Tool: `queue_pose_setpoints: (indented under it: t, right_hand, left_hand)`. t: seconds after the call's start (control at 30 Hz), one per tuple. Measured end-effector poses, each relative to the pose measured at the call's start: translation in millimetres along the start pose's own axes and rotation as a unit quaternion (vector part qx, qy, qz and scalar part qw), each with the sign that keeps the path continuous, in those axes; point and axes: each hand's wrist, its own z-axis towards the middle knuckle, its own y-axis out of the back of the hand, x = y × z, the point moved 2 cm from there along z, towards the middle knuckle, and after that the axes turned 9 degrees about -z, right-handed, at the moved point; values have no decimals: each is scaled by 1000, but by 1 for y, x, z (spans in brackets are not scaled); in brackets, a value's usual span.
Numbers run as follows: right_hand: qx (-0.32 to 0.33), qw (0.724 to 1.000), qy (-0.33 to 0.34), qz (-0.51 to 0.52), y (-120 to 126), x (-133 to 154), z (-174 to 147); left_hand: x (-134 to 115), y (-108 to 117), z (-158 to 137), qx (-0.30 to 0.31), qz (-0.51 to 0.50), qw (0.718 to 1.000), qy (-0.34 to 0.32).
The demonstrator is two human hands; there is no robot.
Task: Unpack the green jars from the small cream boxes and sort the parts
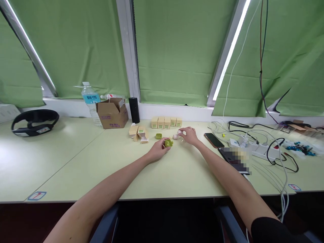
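Observation:
My left hand [159,149] is closed around a small olive-green piece [168,143] with a rounded, lobed outline, held just above the table. To its right, my right hand [189,135] pinches a small whitish piece [180,132] whose kind is too small to make out. A pale pink lump [175,137] lies by those fingertips, between the two hands. Behind my left hand sits a small green tray-like piece [158,136]. Two small cardboard boxes stand to the left, one upright box [133,132] and one opened box [143,134] with its flaps out.
Several small yellow boxes [164,123] stand in a row at the back. Farther left are a brown carton [112,114], a water bottle [91,101], a black cylinder [134,110] and a black headset [35,123]. On the right lie a phone [214,140], a dark tablet [231,160] and a cabled power strip [263,152].

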Motion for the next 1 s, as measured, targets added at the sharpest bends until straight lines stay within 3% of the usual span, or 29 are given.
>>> queue_pose_setpoints:
  t: [0.53,1.0]
  right_hand:
    - [72,978,69,-184,-1,3,-3]
    - [78,973,71,-206,-2,9,-4]
  left_hand:
    - [2,-1,1,-7,-4,1000,5]
    - [0,-2,1,3,2,1000,16]
